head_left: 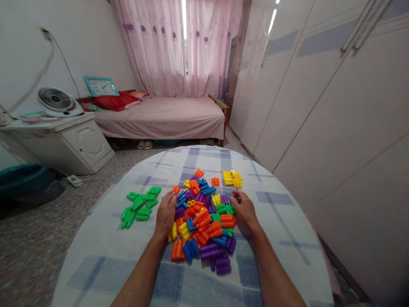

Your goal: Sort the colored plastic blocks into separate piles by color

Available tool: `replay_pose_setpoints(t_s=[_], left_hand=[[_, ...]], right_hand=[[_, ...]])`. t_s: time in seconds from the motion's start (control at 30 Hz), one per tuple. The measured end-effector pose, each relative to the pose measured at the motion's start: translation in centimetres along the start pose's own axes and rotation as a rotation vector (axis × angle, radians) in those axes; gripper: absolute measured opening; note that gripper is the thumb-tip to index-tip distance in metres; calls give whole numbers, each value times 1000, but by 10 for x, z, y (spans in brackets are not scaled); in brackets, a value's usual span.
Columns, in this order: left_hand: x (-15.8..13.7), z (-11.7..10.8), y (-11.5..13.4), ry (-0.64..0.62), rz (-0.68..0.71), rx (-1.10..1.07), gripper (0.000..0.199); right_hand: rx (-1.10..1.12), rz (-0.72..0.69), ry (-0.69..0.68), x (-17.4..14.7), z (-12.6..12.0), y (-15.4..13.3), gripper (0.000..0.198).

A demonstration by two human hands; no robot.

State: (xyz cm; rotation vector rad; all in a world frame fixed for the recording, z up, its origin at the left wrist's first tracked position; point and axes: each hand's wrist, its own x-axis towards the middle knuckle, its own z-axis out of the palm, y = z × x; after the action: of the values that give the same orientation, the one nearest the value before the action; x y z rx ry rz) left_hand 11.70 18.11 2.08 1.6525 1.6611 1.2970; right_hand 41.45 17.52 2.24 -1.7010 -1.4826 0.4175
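A mixed pile of plastic toy pieces (201, 217) in orange, blue, purple, yellow and green lies on the table between my hands. Each piece looks like several short tubes joined side by side. My left hand (166, 215) rests along the pile's left edge, fingers stretched forward near an orange piece (176, 190). On the other side, my right hand (244, 209) is at the pile's right edge, fingers loosely bent and apart beside purple and green pieces (226, 208). Neither hand appears to hold anything. Separate groups of green pieces (140, 205) and yellow pieces (233, 178) lie at the left and far right.
The round table wears a blue-and-white checked cloth (281, 221). Beyond it stands a bed (166, 113) before pink curtains. A white cabinet (86, 143) with a fan (56, 100) is at left, and a tall wardrobe (319, 106) lines the right side.
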Motion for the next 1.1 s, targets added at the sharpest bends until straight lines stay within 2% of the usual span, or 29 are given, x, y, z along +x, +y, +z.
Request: replay_pose_setpoints(t_s=[0.1,0.23,0.37,0.43,0.53,0.6,0.7,0.83,0.93,1.1], left_hand=[[-2,0,-1,17,-6,-50,47],[-2,-1,-1,-8,-22,-100,45],[-5,-2,4,11,-23,-141,43],[-7,-4,13,52,31,-109,38],[-10,-6,40,116,180,-18,28],[-13,-4,65,49,298,55,23],[-20,12,104,-211,441,244,20],[-27,42,130,-517,469,605,19],[-29,59,132,-571,407,731,19],[-30,68,128,-509,414,695,21]], right_hand=[[-51,4,-76,-1,-4,-3,35],[-89,30,-83,-4,-4,-11,33],[130,34,-113,-7,5,-17,35],[246,45,-98,-9,10,-18,36],[282,59,-33,-10,15,-17,36],[306,72,7,-10,17,-14,37],[383,113,24,-9,17,-12,41],[426,114,-7,-8,16,-13,43],[417,107,-19,-9,14,-15,42],[409,101,-24,-9,13,-17,42]])
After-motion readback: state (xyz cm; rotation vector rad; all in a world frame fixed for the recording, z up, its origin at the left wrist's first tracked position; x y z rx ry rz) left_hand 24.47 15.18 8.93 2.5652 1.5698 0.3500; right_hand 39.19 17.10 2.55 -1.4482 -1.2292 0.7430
